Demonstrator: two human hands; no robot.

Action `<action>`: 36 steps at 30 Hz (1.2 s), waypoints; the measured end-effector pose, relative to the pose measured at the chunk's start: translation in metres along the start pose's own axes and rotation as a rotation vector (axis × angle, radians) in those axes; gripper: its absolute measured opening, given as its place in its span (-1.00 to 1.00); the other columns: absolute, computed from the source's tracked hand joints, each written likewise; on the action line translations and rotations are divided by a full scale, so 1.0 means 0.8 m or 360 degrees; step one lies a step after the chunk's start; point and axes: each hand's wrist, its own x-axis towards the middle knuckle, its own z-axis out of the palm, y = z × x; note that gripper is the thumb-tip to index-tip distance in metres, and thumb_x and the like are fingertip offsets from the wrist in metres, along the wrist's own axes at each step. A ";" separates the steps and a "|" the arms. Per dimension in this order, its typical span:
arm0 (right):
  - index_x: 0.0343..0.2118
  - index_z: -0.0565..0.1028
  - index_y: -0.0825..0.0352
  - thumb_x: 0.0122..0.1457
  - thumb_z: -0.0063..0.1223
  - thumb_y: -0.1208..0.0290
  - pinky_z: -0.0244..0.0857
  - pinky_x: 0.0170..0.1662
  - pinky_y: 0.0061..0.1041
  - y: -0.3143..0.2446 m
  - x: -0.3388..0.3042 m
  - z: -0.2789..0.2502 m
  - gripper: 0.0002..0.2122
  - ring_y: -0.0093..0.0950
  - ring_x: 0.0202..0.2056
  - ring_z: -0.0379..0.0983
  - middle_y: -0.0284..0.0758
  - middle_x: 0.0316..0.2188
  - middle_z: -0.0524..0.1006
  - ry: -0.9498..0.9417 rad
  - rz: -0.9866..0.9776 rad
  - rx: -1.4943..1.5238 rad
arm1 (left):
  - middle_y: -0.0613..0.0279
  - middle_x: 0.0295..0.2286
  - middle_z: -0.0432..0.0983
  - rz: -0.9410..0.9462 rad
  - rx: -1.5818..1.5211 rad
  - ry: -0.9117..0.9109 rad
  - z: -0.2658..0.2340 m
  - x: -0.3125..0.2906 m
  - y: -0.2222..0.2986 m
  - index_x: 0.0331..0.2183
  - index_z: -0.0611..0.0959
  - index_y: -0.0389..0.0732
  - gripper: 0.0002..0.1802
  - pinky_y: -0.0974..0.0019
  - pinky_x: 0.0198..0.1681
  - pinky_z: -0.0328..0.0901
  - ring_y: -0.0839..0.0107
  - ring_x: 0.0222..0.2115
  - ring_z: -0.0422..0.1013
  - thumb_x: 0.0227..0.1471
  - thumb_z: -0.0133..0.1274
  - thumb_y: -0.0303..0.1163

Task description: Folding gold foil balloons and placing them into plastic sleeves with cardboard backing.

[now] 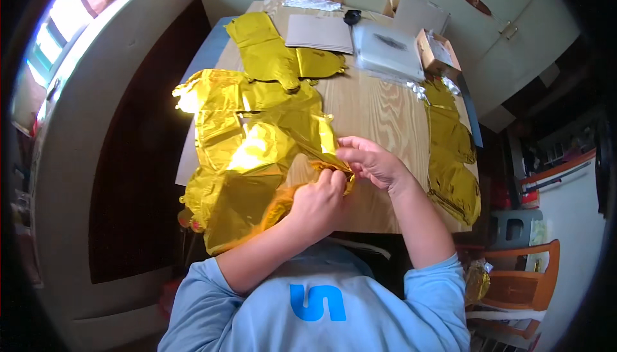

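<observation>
A flat, shiny gold foil balloon [218, 130] lies spread over the left half of the table and hangs over its front edge. My left hand [318, 204] is closed on a bunched fold of this foil by the front edge. Just right of it, my right hand [373, 162] has its fingertips together at the foil's right border, and the fingers seem to pinch it. Orange-tinted creases show under my left wrist. What lies inside my left fist is hidden.
Another flat gold foil piece [260, 46] lies farther back. Several folded gold foil pieces [450, 153] line the table's right edge. Behind are a grey card sheet [319, 33], clear plastic bags [389, 50] and a small box [438, 56]. A wooden chair [527, 281] stands at right.
</observation>
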 end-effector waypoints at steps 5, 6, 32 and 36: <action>-0.02 0.44 0.44 0.10 0.13 0.68 0.39 -0.26 -0.65 0.038 0.001 -0.094 -0.65 -0.62 -0.38 0.48 -0.38 -0.37 0.56 0.0518 -0.0253 -0.0427 | -0.04 -0.15 0.56 0.0457 -0.0623 -0.0249 -0.004 -0.022 0.034 0.10 0.46 -0.27 -0.42 0.10 -0.09 0.43 -0.05 -0.19 0.53 0.12 0.16 -0.19; -0.02 0.44 0.46 0.09 0.13 0.68 0.38 -0.27 -0.64 0.045 0.005 -0.118 -0.65 -0.61 -0.38 0.48 -0.37 -0.38 0.55 0.0636 -0.0356 -0.0514 | -0.03 -0.16 0.57 0.0375 -0.0734 -0.0449 -0.020 -0.018 0.031 0.08 0.49 -0.28 -0.45 0.10 -0.09 0.42 -0.05 -0.19 0.52 0.12 0.16 -0.21; -0.29 0.57 0.25 0.02 0.35 0.09 0.36 -0.01 -0.24 -0.009 -0.008 -0.381 -0.65 -0.20 -0.07 0.47 -0.19 -0.15 0.54 0.1797 -0.0289 -0.1633 | -0.16 0.22 0.17 0.0609 0.0241 -0.0162 0.038 0.093 -0.026 0.17 0.42 -0.20 -0.29 -0.21 0.34 -0.16 -0.19 0.30 -0.03 0.07 0.14 -0.04; -0.26 0.58 0.20 -0.06 0.41 0.04 0.40 -0.07 -0.34 -0.016 0.007 -0.365 -0.60 -0.22 -0.17 0.52 -0.14 -0.21 0.58 0.1896 -0.0216 -0.1997 | -0.18 0.29 0.04 0.0508 0.0206 -0.0355 0.046 0.080 -0.038 0.25 0.33 -0.14 -0.24 -0.19 0.37 -0.23 -0.21 0.33 -0.11 0.10 0.11 -0.03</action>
